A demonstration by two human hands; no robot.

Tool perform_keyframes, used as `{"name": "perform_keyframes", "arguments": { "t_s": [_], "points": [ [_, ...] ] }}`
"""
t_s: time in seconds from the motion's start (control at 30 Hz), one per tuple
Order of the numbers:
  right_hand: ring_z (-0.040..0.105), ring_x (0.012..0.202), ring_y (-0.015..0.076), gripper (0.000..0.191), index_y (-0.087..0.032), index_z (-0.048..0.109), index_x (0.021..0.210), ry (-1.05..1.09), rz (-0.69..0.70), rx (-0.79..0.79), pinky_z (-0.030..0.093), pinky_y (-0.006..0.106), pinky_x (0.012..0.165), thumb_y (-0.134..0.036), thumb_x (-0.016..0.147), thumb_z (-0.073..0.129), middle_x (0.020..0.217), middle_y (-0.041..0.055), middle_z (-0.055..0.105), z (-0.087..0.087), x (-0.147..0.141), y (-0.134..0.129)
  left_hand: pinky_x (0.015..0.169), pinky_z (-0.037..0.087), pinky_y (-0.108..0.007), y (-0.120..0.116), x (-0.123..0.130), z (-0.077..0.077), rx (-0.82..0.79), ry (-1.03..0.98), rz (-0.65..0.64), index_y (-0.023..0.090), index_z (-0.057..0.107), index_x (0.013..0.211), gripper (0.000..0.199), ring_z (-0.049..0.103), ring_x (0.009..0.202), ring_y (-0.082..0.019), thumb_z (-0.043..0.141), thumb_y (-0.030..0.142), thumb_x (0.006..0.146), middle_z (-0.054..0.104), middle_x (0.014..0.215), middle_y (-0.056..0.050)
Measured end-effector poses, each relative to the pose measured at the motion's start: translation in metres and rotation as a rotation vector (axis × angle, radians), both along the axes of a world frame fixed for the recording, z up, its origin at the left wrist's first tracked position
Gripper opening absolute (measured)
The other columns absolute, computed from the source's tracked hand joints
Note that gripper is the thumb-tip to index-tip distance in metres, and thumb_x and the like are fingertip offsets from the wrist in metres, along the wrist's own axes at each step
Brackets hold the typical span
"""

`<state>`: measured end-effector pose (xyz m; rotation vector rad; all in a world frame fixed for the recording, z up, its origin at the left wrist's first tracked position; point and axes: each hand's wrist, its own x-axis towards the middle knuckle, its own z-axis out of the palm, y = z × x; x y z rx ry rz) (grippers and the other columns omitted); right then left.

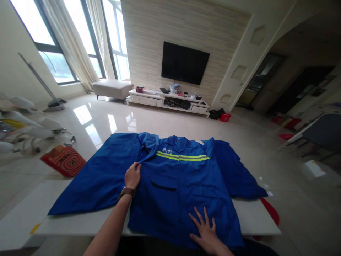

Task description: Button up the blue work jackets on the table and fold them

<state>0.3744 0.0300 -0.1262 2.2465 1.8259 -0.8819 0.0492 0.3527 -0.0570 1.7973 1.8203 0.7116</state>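
Observation:
A blue work jacket [165, 199] with a yellow-and-grey reflective stripe lies spread out, front side up, its collar at the far end. My left hand [133, 175], with a watch on the wrist, is closed on the jacket's left edge near the sleeve. Fingers spread, my right hand [206, 229] lies flat on the lower right front of the jacket, below a pocket flap. More blue clothing [98, 177] lies to the left, and another blue pile [237, 174] is on the right, partly under the jacket.
Everything blue rests on a white table [255, 217]. A red patterned bag [64, 160] stands beyond its left side. Part of a red stool [270, 211] shows at the right edge. Across the tiled floor are a low TV cabinet [146, 99] and a bench [112, 89].

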Motion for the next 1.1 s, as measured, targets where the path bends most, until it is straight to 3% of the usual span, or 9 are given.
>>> {"name": "perform_keyframes", "arguments": {
  "t_s": [0.17,0.3,0.4,0.5,0.67,0.8,0.9,1.0,1.1],
  "points": [
    [-0.016,0.153,0.0417,0.076,-0.055,0.017,0.156,-0.033,-0.028,-0.014,0.001,0.079,0.111,-0.073,0.088,0.046,0.171,-0.0082,0.0,0.011,-0.011,0.034,0.099,0.045,-0.047,-0.025,0.012,0.021,0.175,0.195,0.01,0.016,0.046,0.146,0.053,0.049,0.129,-0.035,0.049,0.029,0.095,0.054,0.141,-0.019],
    [-0.012,0.153,0.0433,0.073,-0.051,0.022,0.157,-0.069,-0.045,0.006,0.005,0.079,0.11,-0.067,0.09,0.048,0.171,-0.0059,0.002,0.023,-0.014,0.072,0.083,0.048,-0.032,-0.064,0.041,0.028,-0.006,-0.03,-0.324,0.017,0.068,0.109,0.027,0.064,0.097,-0.023,0.049,0.028,0.093,0.071,0.103,-0.01],
    [0.012,0.151,0.0452,0.067,-0.037,0.044,0.149,-0.145,-0.006,0.141,0.013,0.075,0.111,-0.06,0.088,0.058,0.165,0.007,0.028,0.035,-0.022,0.091,0.068,0.044,-0.028,-0.092,0.07,0.031,-0.217,-0.093,-0.549,0.018,0.069,0.083,0.026,0.065,0.073,-0.019,0.051,0.034,0.093,0.071,0.075,-0.007],
    [0.043,0.131,0.0391,0.068,-0.025,0.058,0.13,-0.103,0.196,0.272,0.032,0.062,0.107,-0.064,0.076,0.071,0.14,0.0135,0.053,0.041,-0.038,0.097,0.064,0.04,-0.028,-0.11,0.093,0.037,-0.285,0.008,-0.65,0.02,0.07,0.075,0.029,0.066,0.07,-0.02,0.057,0.041,0.09,0.07,0.07,-0.008],
    [0.053,0.115,0.0353,0.049,-0.019,0.064,0.112,-0.091,0.384,0.259,0.045,0.051,0.094,-0.055,0.08,0.072,0.115,0.013,0.063,0.04,-0.061,0.106,0.064,0.037,-0.029,-0.112,0.114,0.042,-0.266,0.098,-0.641,0.022,0.07,0.076,0.032,0.065,0.07,-0.021,0.054,0.044,0.093,0.072,0.076,-0.01],
    [0.059,0.108,0.0316,0.027,-0.019,0.072,0.102,-0.078,0.479,0.146,0.05,0.041,0.084,-0.04,0.086,0.07,0.11,0.0119,0.068,0.044,-0.06,0.122,0.063,0.032,-0.029,-0.1,0.124,0.028,-0.215,0.181,-0.622,0.023,0.069,0.078,0.029,0.064,0.071,-0.02,0.053,0.041,0.094,0.072,0.081,-0.009],
    [0.063,0.093,0.0241,0.015,-0.022,0.075,0.091,0.054,0.539,0.055,0.048,0.033,0.078,-0.033,0.088,0.065,0.098,0.0066,0.071,0.056,-0.046,0.133,0.059,0.03,-0.028,-0.09,0.127,0.018,-0.237,0.134,-0.622,0.02,0.066,0.069,0.037,0.059,0.064,-0.017,0.052,0.044,0.094,0.068,0.069,-0.006],
    [0.058,0.075,0.0152,0.018,-0.02,0.069,0.076,0.308,0.339,0.11,0.04,0.026,0.068,-0.029,0.089,0.061,0.078,0.0003,0.066,0.077,-0.022,0.143,0.048,0.025,-0.025,-0.089,0.123,0.022,-0.528,-0.132,-0.763,0.016,0.066,0.066,0.054,0.045,0.044,-0.012,0.048,0.059,0.093,0.054,0.049,-0.002],
    [0.049,0.068,0.011,0.03,-0.016,0.059,0.07,0.521,0.017,0.37,0.033,0.024,0.065,-0.031,0.096,0.051,0.069,-0.0026,0.056,0.096,0.002,0.152,0.038,0.019,-0.023,-0.102,0.119,0.037,-1.096,-0.435,-1.143,0.01,0.073,0.082,0.072,0.045,0.035,-0.011,0.04,0.072,0.091,0.059,0.05,-0.005]
  ]
}}
